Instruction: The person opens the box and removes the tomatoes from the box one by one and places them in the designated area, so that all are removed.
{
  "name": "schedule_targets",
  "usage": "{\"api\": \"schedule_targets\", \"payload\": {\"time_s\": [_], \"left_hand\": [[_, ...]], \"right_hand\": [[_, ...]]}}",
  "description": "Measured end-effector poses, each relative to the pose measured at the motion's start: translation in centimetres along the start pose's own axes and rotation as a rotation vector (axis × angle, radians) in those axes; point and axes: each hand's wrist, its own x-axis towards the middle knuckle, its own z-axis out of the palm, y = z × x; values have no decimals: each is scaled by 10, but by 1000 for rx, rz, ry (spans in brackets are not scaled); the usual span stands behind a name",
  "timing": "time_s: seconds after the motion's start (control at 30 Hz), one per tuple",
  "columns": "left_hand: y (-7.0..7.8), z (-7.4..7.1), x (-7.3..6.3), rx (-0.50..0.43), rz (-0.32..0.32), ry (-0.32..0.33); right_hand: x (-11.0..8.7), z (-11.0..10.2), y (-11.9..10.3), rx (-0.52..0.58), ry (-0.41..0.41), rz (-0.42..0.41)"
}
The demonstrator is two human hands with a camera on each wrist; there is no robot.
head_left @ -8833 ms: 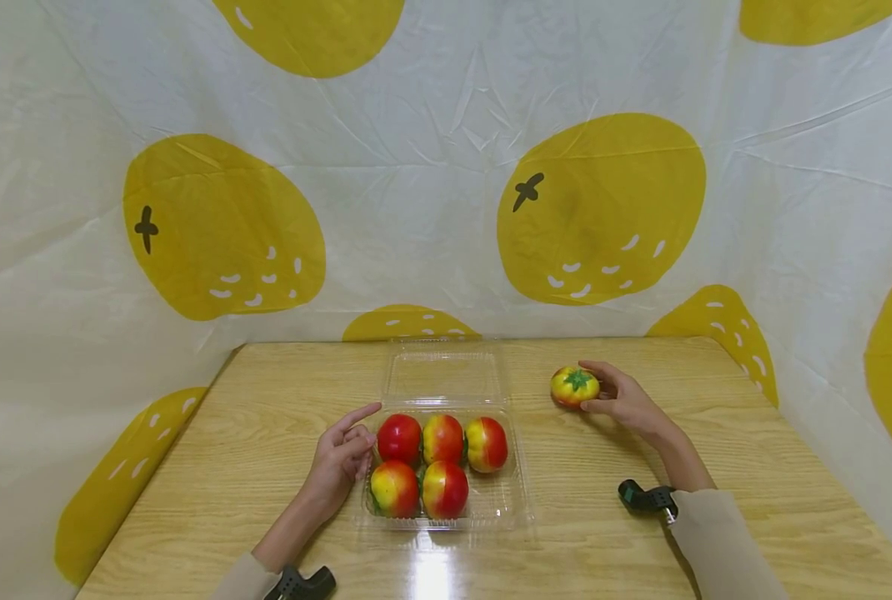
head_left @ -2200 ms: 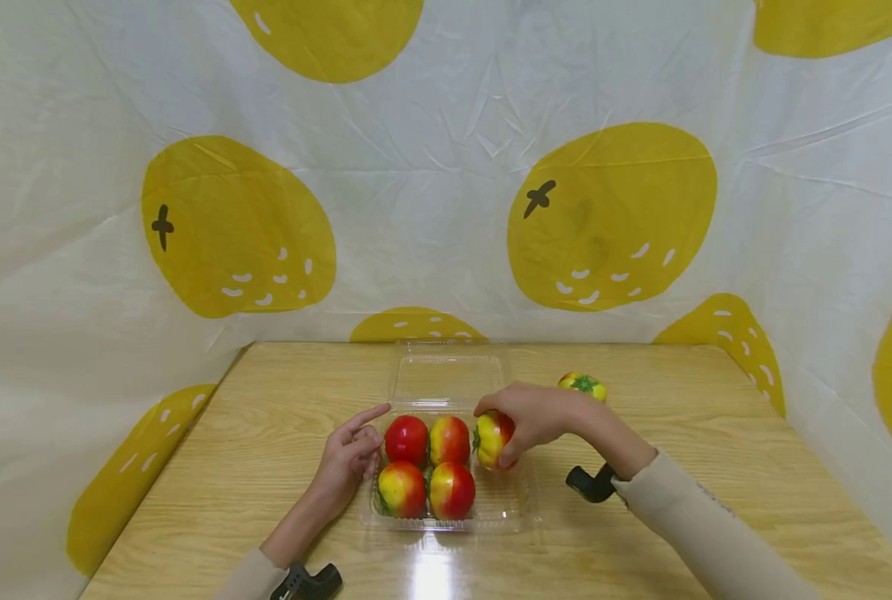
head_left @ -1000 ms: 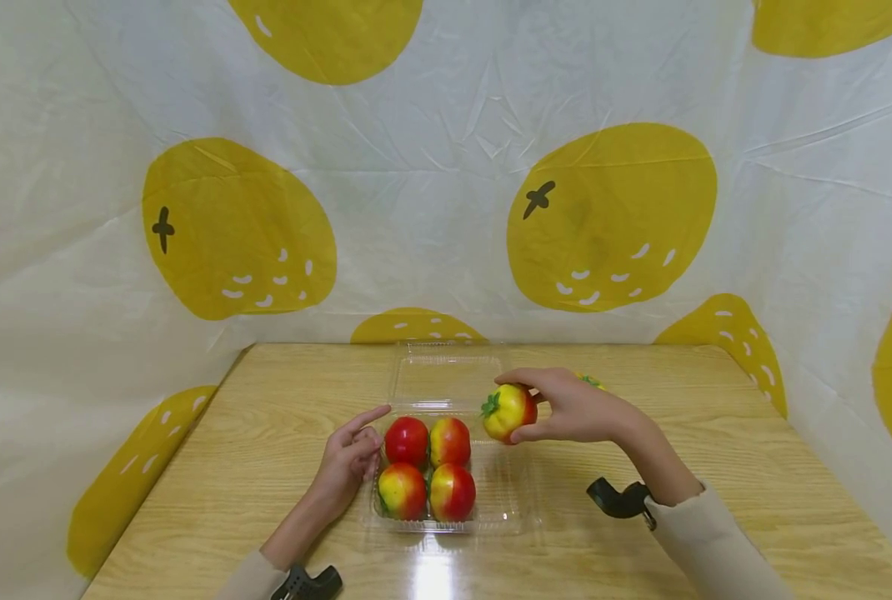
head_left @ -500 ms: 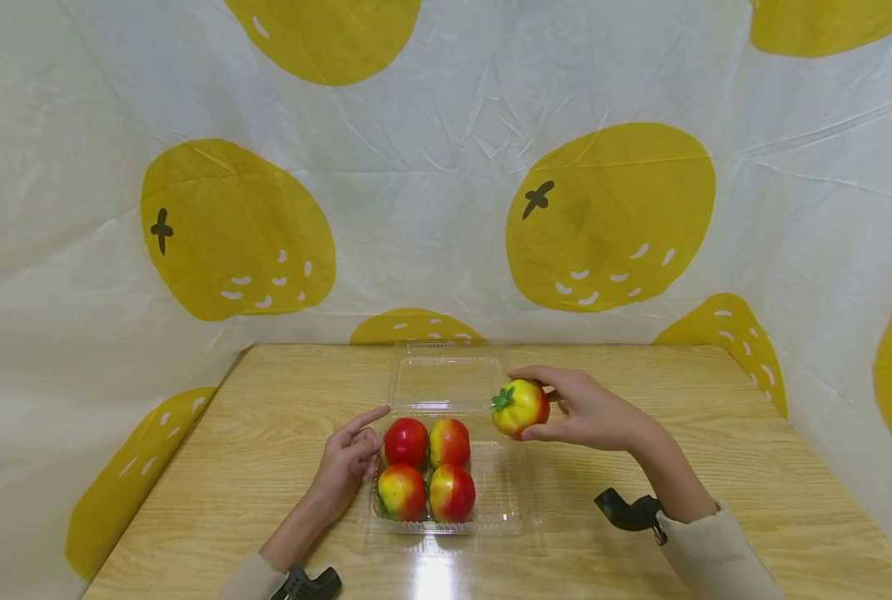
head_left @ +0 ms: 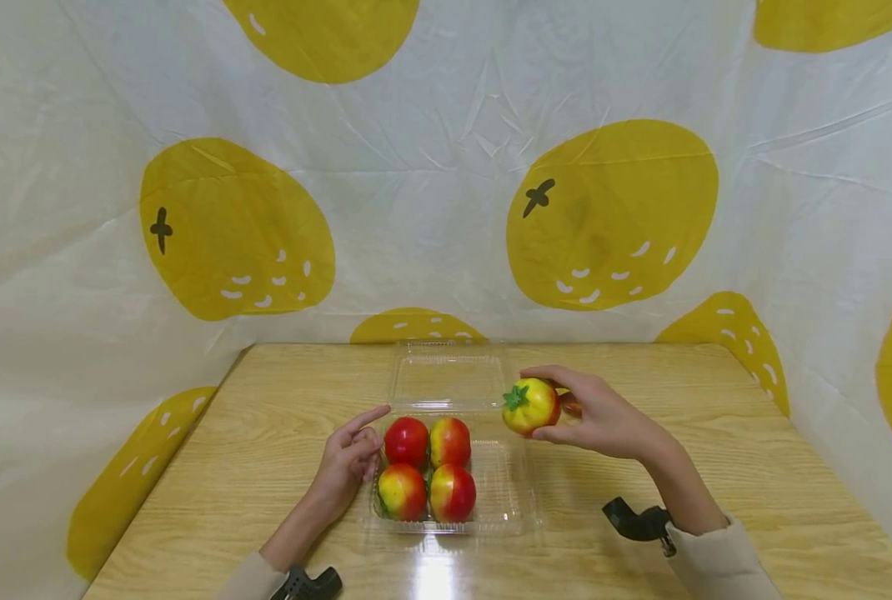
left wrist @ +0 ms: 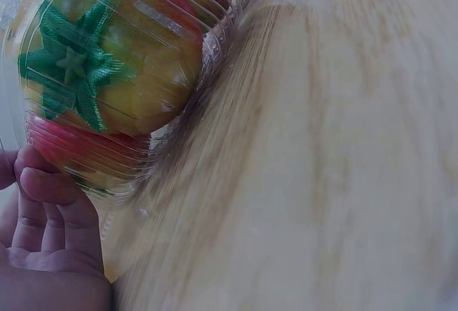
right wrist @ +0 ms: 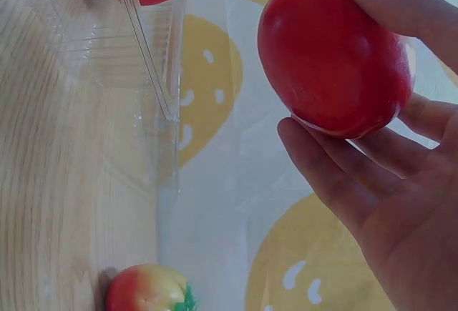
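Observation:
My right hand [head_left: 599,412] holds a red-and-yellow artificial tomato [head_left: 532,407] with a green star-shaped calyx, raised near the box's back right corner. The right wrist view shows the red underside of this tomato [right wrist: 333,57] between thumb and fingers. My left hand [head_left: 344,454] stays at the left side of a clear plastic box [head_left: 502,492], thumb and curled fingers pinching its rim, index finger extended. Several similar tomatoes [head_left: 451,493] sit in two rows in the box's left and middle parts. In the left wrist view, a tomato's green calyx [left wrist: 71,61] shows through the ribbed wall.
Another tomato [right wrist: 147,289] lies on the wooden table [head_left: 266,392], mostly hidden behind my right hand in the head view. The box's lid [head_left: 449,379] is folded back flat behind it. A white curtain [head_left: 416,233] with yellow fruit prints hangs beyond the table.
Earlier, my right hand let go of one tomato on the table and took another from the box's back right. It has since lifted this one and moved it rightward. My left hand keeps its place.

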Motion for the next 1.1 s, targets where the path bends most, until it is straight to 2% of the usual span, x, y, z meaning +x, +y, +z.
{"api": "schedule_targets", "payload": {"time_s": [0.37,0.93,1.1], "left_hand": [[0,1,-1,3,-4,5],[0,0,-3,17,-15,18],[1,2,-1,5,-8,12]], "right_hand": [[-5,-6,4,54,28,13],[-12,-18,17,35,129,-43],[-15,-24,20,-13,169,-31]]}}
